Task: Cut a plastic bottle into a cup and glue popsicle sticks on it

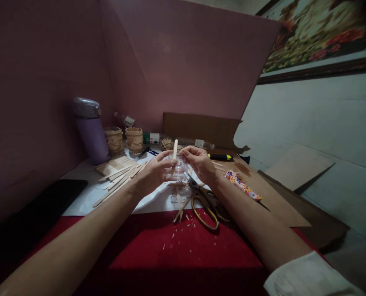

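Partly obscured: a clear plastic piece (182, 170), its outline lost between the fingers, and the scissors (205, 211), whose blades run close by the right wrist. Framed picture (318, 39) cut off at upper right; dark flat object (66, 195) at left too dim to identify. Surface: red cloth (183, 250) with pale wood chips (188, 218) scattered on it, white sheet (81, 199) beyond, brown cardboard (274, 201) to the right. Room: mauve wall (186, 61) behind, pale wall (297, 111) at right. Left hand (154, 173) half curled, thumb and fingers closed on an upright wooden stick (175, 148) against the plastic piece, above the sheet. Right hand (200, 163): thumb and forefinger nearly together beside the plastic piece; whether they grip anything cannot be told.
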Available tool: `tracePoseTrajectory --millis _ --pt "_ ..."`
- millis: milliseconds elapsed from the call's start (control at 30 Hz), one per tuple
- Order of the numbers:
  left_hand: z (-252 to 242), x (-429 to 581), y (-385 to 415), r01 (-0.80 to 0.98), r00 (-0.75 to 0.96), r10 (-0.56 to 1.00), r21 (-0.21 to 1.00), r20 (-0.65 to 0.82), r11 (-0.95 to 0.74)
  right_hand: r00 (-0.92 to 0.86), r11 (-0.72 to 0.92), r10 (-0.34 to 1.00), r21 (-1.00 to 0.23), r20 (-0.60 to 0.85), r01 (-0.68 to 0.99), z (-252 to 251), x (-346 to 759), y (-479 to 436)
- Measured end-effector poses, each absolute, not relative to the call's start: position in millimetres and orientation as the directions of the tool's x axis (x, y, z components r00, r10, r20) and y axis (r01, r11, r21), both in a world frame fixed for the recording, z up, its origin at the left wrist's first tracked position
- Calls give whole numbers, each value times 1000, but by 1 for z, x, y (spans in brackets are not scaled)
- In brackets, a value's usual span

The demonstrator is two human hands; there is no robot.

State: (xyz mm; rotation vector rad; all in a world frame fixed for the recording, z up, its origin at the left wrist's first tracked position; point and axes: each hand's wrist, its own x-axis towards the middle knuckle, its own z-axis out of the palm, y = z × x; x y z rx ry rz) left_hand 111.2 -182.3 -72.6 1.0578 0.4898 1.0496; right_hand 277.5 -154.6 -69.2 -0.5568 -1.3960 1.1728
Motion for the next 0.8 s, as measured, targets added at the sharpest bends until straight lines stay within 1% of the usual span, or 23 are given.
tracePoseTrajectory --millis 67,167,433,567,800 --pt "-73 112 -182 -464 461 876 880 142 102 -197 349 890 -892 412 -288 -70 277 -154" --pt "-73 112 -183 -467 518 843 873 144 138 -173 306 918 -914 357 -265 -70 277 -153" --pt "-79 109 -178 -430 633 774 840 20 330 -110 198 969 -961 222 -195 -69 277 -153" --pt "-82 109 -176 -442 637 771 831 26 337 -105 155 979 -970 177 -188 -68 277 -152" --pt "-83 109 -177 -478 644 763 806 51 350 -105 122 984 -971 146 -204 -69 277 -152"
